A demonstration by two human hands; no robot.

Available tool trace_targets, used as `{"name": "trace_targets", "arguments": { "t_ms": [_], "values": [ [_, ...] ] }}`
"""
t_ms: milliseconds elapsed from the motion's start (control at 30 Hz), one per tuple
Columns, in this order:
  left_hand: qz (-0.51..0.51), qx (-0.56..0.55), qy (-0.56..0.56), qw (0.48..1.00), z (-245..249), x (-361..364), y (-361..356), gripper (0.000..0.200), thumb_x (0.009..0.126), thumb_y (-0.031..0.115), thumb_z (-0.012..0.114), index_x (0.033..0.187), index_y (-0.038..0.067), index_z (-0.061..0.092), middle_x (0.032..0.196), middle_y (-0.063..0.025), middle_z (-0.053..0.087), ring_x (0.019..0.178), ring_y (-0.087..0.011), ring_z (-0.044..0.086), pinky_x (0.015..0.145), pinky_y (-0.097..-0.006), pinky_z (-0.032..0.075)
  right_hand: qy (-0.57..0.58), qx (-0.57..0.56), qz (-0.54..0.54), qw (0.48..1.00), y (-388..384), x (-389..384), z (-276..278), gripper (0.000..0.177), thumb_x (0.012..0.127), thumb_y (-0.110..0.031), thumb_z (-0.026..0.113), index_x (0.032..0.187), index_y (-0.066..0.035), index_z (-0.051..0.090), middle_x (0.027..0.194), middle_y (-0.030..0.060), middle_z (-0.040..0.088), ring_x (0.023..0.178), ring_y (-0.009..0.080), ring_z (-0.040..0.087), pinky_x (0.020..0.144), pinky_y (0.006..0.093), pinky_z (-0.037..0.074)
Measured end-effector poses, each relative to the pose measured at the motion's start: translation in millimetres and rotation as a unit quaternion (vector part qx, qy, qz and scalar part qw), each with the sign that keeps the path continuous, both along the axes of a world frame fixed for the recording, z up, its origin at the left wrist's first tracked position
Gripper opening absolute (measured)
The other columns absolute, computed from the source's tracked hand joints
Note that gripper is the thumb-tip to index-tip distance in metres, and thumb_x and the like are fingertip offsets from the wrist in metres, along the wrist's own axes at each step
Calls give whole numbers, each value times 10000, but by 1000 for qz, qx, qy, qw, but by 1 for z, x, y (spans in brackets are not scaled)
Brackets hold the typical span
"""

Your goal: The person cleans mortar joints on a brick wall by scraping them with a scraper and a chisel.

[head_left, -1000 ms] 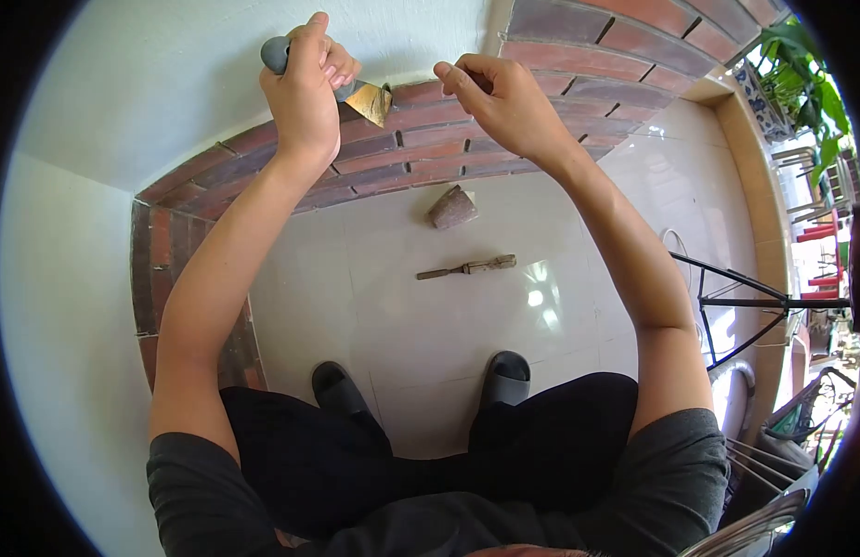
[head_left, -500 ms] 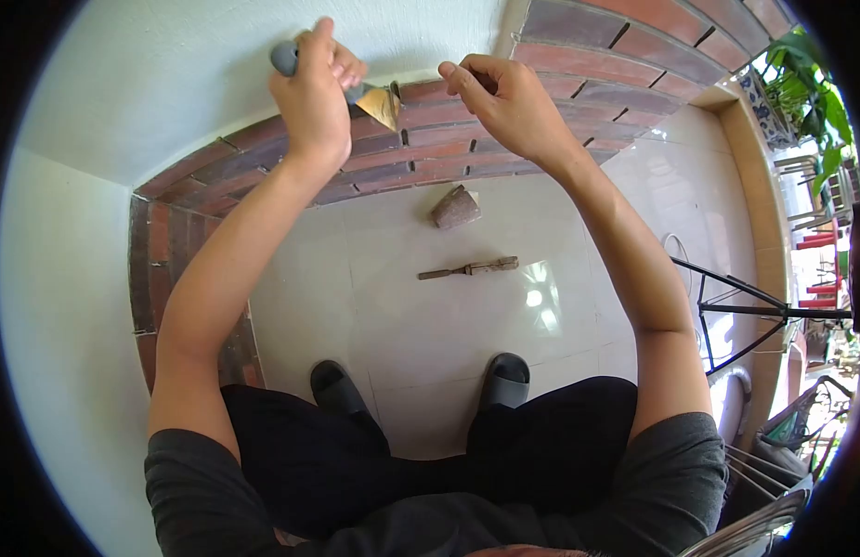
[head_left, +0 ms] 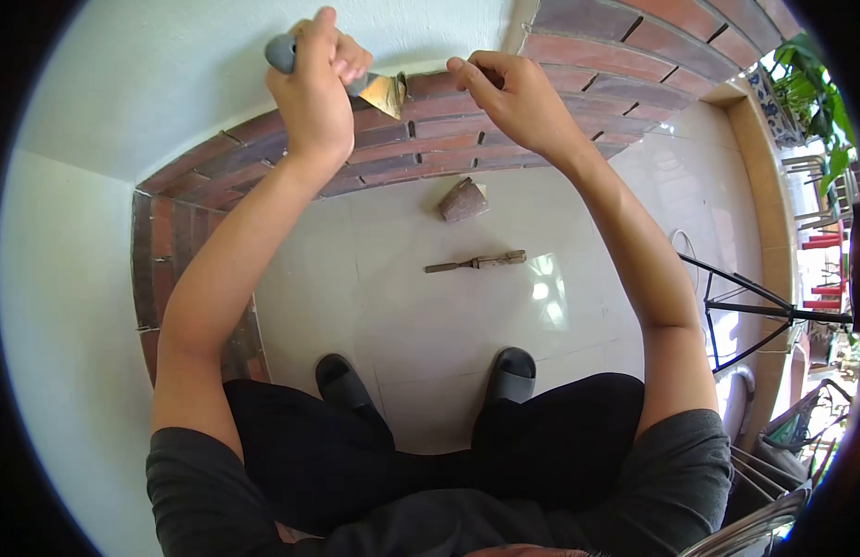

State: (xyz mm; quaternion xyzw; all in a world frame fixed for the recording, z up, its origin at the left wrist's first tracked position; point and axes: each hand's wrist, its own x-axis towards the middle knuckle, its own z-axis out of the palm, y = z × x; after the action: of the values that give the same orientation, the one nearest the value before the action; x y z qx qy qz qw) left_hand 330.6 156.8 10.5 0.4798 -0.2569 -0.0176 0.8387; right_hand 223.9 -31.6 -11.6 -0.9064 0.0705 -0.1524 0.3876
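My left hand [head_left: 314, 97] is closed round the grey handle of a putty knife [head_left: 384, 95]. Its brass-coloured blade lies against the top of the brick strip [head_left: 449, 130], where the bricks meet the white wall [head_left: 263, 56]. To the right, my right hand [head_left: 515, 97] is held close to the bricks with its fingers curled and pressed together. What those fingers hold, if anything, is too small to make out.
On the tiled floor below lie a brown block [head_left: 463, 200] and a chisel-like tool [head_left: 476, 262]. A black metal stand [head_left: 774, 311] reaches in from the right. Potted leaves [head_left: 811, 93] hang at the upper right.
The putty knife blade is tilted slightly flatter along the brick edge. My right hand stays curled in nearly the same place. The whole view has shifted a little.
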Motion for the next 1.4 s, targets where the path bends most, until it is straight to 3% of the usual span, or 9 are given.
{"name": "trace_targets", "arguments": {
  "t_ms": [467, 700, 933, 1033, 1167, 1267, 1300, 1367, 1400],
  "values": [
    [-8, 131, -75, 989, -26, -17, -3, 371, 1026, 197, 580, 703, 110, 421, 649, 6, 471, 601, -110, 429, 619, -300, 393, 45, 47, 7, 998, -7, -2, -7, 544, 1029, -495, 564, 954, 15, 738, 657, 81, 611, 569, 195, 532, 588, 363, 452],
    [-21, 311, -697, 646, -56, -83, 17, 171, 905, 256, 701, 859, 119, 609, 1073, -47, 568, 1051, -252, 541, 946, -398, 456, 369, 450, 224, 782, -13, -33, -23, 582, 1102, -474, 380, 1182, 30, 661, 1019, 121, 718, 865, 176, 686, 759, 330, 587],
    [92, 390, -746, 532, -90, -95, 27, 450, 942, 471, 657, 1204, 119, 556, 1217, -79, 556, 1207, -295, 530, 1013, -437, 462, 377, 516, 181, 748, 17, -57, -45, 423, 1112, -299, 413, 1347, 17, 570, 1268, 100, 631, 1094, 162, 635, 925, 325, 555],
    [14, 394, -713, 580, -91, -102, 30, 550, 929, 455, 675, 1330, 114, 516, 1289, -105, 549, 1304, -341, 500, 1093, -481, 443, 369, 510, 175, 758, 11, -53, -54, 426, 1119, -311, 401, 1332, 15, 574, 1242, 91, 633, 1057, 149, 631, 900, 320, 558],
    [-25, 354, -701, 619, -90, -100, 44, 611, 908, 415, 725, 1400, 132, 500, 1397, -134, 533, 1370, -363, 460, 1154, -502, 398, 290, 144, 157, 933, -18, -50, -42, 399, 1079, -363, 480, 1244, -18, 593, 1077, 115, 678, 977, 201, 640, 796, 365, 528],
    [-195, 432, -434, 766, -77, -97, 62, 571, 904, 326, 739, 1391, 127, 517, 1421, -133, 534, 1355, -312, 482, 1130, -464, 420, 183, -114, 71, 974, -31, -53, -20, 373, 1038, -381, 563, 1135, -24, 611, 964, 168, 700, 926, 278, 667, 785, 408, 514],
    [-316, 462, -155, 814, -92, -96, 66, 492, 932, 304, 703, 1350, 104, 538, 1362, -119, 588, 1271, -259, 548, 1100, -434, 429, 181, -141, 28, 973, -25, -59, -3, 363, 1024, -380, 590, 1096, -26, 616, 942, 180, 705, 914, 303, 674, 787, 421, 511],
    [-553, 467, 176, 668, -161, -54, 91, 459, 1018, 436, 563, 1334, 103, 584, 1159, -107, 701, 1141, -260, 637, 1096, -451, 421, 169, -151, -23, 974, -17, -64, 22, 319, 966, -364, 680, 1037, -54, 650, 917, 170, 742, 872, 355, 701, 779, 448, 514],
    [-474, 666, -224, 530, -160, -59, 107, 494, 1009, 472, 559, 1327, 96, 598, 1137, -130, 715, 1117, -280, 657, 1059, -453, 457, 145, -179, -14, 973, -15, -64, 23, 324, 957, -354, 686, 1064, -50, 656, 926, 166, 749, 846, 359, 706, 779, 456, 525]
  ]
}}
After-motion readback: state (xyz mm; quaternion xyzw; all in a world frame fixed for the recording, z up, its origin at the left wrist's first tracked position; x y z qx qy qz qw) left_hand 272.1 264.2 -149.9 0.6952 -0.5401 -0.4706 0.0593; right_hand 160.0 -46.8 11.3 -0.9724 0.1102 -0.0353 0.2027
